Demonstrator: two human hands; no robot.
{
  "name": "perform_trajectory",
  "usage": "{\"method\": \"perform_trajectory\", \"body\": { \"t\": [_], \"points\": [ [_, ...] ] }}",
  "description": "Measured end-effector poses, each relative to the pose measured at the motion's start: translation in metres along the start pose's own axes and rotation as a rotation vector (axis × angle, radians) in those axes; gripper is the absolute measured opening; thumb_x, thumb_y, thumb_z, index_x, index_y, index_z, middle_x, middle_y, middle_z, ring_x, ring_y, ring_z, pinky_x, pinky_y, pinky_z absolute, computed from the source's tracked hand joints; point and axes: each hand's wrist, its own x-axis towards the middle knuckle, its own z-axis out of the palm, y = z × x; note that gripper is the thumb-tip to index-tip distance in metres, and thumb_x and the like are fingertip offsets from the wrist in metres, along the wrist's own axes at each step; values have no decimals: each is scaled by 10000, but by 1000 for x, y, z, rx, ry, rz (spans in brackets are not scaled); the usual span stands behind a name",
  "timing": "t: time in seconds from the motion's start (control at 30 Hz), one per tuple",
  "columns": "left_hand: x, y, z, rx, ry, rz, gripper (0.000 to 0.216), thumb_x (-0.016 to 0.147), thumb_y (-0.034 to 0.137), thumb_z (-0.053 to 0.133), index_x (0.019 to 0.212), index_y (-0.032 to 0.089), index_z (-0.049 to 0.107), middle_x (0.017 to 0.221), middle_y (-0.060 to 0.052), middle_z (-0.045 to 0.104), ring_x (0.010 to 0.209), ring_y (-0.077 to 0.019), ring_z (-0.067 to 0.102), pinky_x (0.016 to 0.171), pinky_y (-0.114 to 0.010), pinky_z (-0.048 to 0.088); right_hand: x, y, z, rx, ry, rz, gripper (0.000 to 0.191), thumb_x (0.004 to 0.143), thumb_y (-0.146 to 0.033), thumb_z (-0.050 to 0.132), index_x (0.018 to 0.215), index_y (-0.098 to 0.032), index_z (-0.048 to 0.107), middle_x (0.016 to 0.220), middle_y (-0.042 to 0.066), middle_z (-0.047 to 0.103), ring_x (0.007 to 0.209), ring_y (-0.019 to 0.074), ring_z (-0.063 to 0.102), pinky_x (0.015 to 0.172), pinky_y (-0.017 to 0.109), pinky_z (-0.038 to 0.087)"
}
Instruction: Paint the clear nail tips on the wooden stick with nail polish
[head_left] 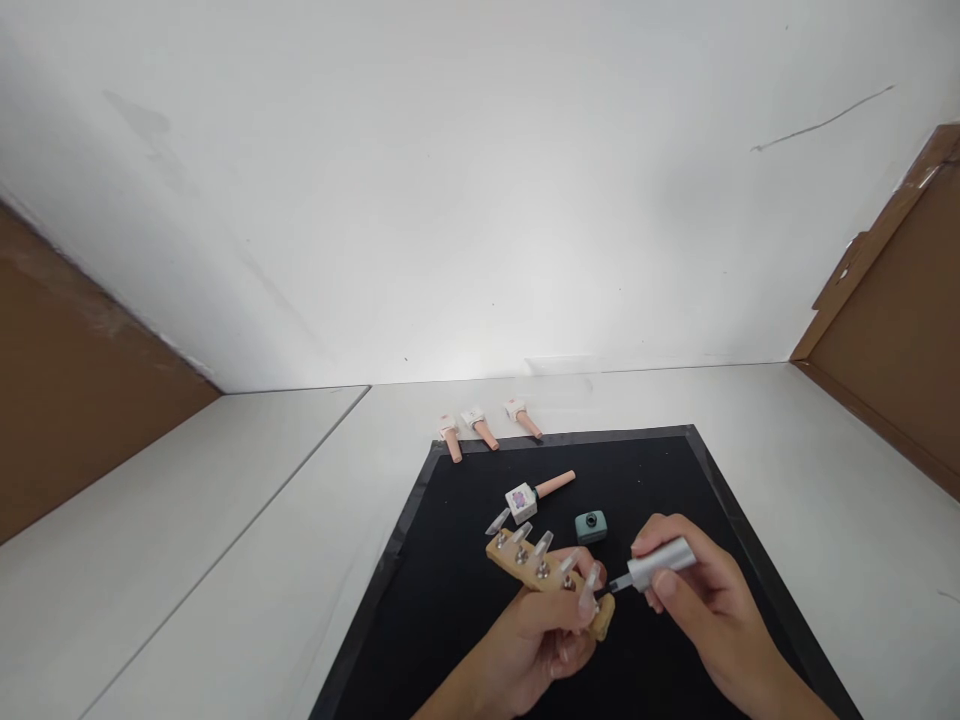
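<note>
My left hand (536, 640) grips a tan nail-tip stand (529, 566) that carries several clear false nails (541, 546) on small metal posts. The thumb presses near the rightmost nail. Between the thumb and fingers of my right hand (701, 595) is a nail polish brush (660, 563) with a silver cap. Its dark bristle end points left, close to the right end of the stand; whether it touches a nail I cannot tell. Just beyond my hands sits an uncapped green polish bottle (591, 527), its dark opening facing up.
A white polish bottle with a peach cap (521, 502) lies on the black mat (450, 580) behind the stand. Three similar bottles (480, 422) lie at the mat's far edge. A white wall (480, 220) rises behind, with brown cardboard panels (892, 330) at both sides.
</note>
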Motion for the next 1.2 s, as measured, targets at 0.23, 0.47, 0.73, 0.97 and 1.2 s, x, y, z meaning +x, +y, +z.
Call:
{"method": "perform_trajectory", "body": {
  "t": [0.23, 0.47, 0.73, 0.97, 1.2],
  "points": [
    [0, -3, -2, 30, -86, -31, 324, 508, 224, 763, 618, 174, 462, 369, 91, 420, 261, 8, 225, 298, -149, 112, 1, -4, 0, -11, -75, 7, 188, 860, -443, 593, 897, -269, 653, 733, 0, 552, 563, 119, 464, 531, 214, 414],
    [0, 1, 3, 39, -74, -38, 379, 479, 249, 806, 591, 165, 453, 394, 91, 425, 255, 17, 247, 290, -142, 113, 3, -12, 0, -41, -139, 36, 243, 866, -484, 562, 880, -251, 630, 716, -5, 527, 577, 127, 453, 533, 225, 389],
    [0, -4, -4, 6, -88, -26, 371, 469, 236, 815, 597, 159, 475, 399, 77, 449, 249, 6, 270, 274, -139, 126, 4, -9, 0, -100, -118, -33, 251, 880, -469, 539, 853, -230, 610, 691, 3, 543, 553, 138, 459, 518, 240, 386],
    [0, -2, -1, 11, -84, -48, 376, 436, 238, 827, 567, 155, 484, 424, 72, 479, 246, 9, 276, 257, -133, 143, 1, -4, -2, -107, -91, -5, 222, 886, -448, 544, 874, -239, 620, 709, 0, 541, 581, 134, 469, 537, 228, 393],
    [-3, -2, 2, 3, -73, -46, 383, 433, 255, 844, 560, 150, 498, 445, 68, 478, 259, 13, 274, 262, -135, 130, 4, 0, -3, -120, -24, 12, 239, 862, -466, 572, 847, -234, 630, 698, -7, 528, 554, 123, 464, 519, 219, 399]
  ]
}}
